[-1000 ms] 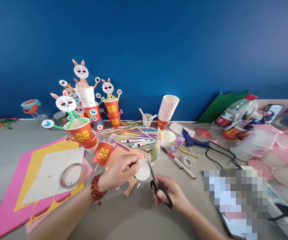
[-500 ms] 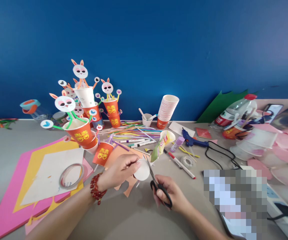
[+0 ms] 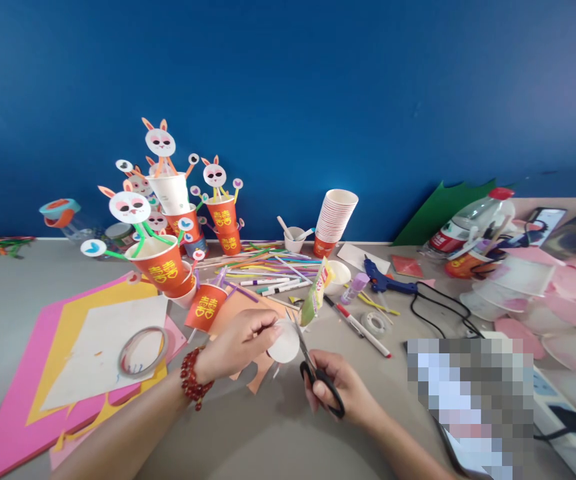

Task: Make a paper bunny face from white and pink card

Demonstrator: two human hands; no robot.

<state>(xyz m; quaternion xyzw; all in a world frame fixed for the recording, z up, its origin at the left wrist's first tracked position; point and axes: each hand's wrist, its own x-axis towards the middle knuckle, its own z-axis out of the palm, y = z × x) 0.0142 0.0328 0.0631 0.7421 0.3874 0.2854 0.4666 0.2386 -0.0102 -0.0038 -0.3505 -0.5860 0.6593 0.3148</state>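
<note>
My left hand (image 3: 235, 343), a red bead bracelet on its wrist, pinches a round white paper piece (image 3: 285, 345) just above the grey table. My right hand (image 3: 341, 390) grips black-handled scissors (image 3: 313, 370), with the blades at the right edge of that white piece. A cut strip with a yellow-green print (image 3: 317, 293) curls up from the paper past the blade tips. An orange paper scrap (image 3: 261, 373) lies under my left hand.
Orange cups with paper rabbit faces (image 3: 161, 257) stand at back left beside a cup stack (image 3: 335, 220) and strewn straws. Pink and yellow foam sheets (image 3: 58, 353) with a tape roll (image 3: 143, 350) lie left. A blue glue gun (image 3: 385, 283), pens and a bottle (image 3: 473, 227) sit right.
The printed strip has swung about above the scissors, leaning right and then standing up again. Both hands have stayed in nearly the same place.
</note>
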